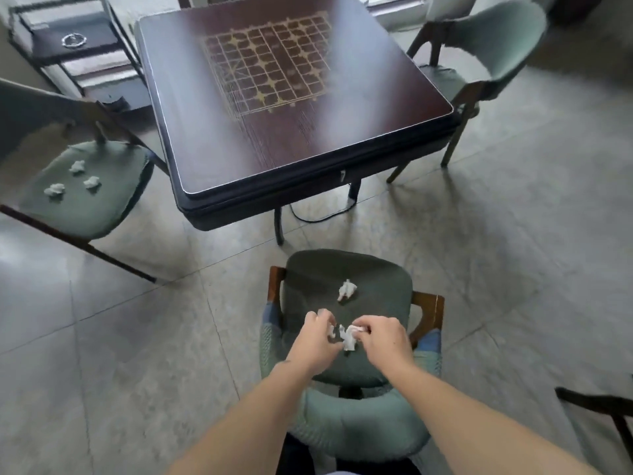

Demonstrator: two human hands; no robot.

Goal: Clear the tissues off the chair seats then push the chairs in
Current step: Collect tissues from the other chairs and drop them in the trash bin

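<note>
At the bottom centre of the frame, a crumpled white tissue (350,336) sits on the near green chair's seat (376,303), pinched by the right hand (383,341), whose fingers curl round its upper edge. The left hand (317,337), just beside it, is curled over a smaller white tissue scrap (331,332). Another crumpled tissue (346,289) lies loose farther up the same seat. At the left of the frame, a second green chair (85,200) carries three tissue wads (73,180) on its seat. The dark worktop (205,132) with a gold grid pattern fills the upper centre, and a third green chair (493,53) stands at the upper right.
</note>
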